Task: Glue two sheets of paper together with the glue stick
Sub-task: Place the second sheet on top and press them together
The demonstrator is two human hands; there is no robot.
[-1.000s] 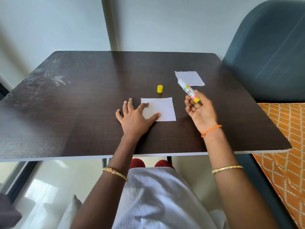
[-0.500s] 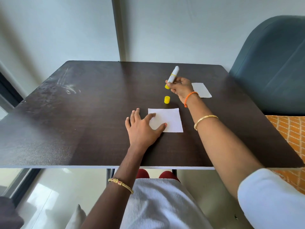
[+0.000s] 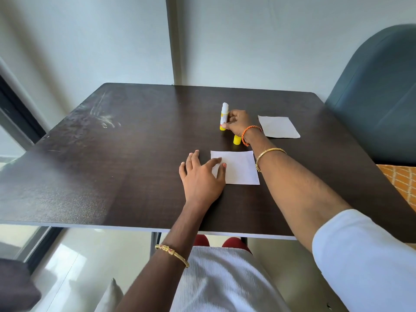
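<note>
The white glue stick (image 3: 224,115) with a yellow base stands upright and uncapped on the dark table (image 3: 135,158). My right hand (image 3: 237,123) is stretched out and still grips its lower half. Its yellow cap (image 3: 236,140) stands alone just nearer to me. One white paper sheet (image 3: 239,168) lies in front of me. My left hand (image 3: 201,176) lies flat on the table, with thumb and forefinger pressing that sheet's left edge. A second white sheet (image 3: 279,127) lies further back on the right.
A blue-grey padded chair (image 3: 378,97) stands against the table's right side, with an orange patterned cushion (image 3: 403,181) below it. The wall runs right behind the table's far edge. Scuff marks (image 3: 103,118) show on the table's left part.
My right hand carried the glue stick from near me out past the cap and stood it upright on the table. The left hand stayed on the near sheet.
</note>
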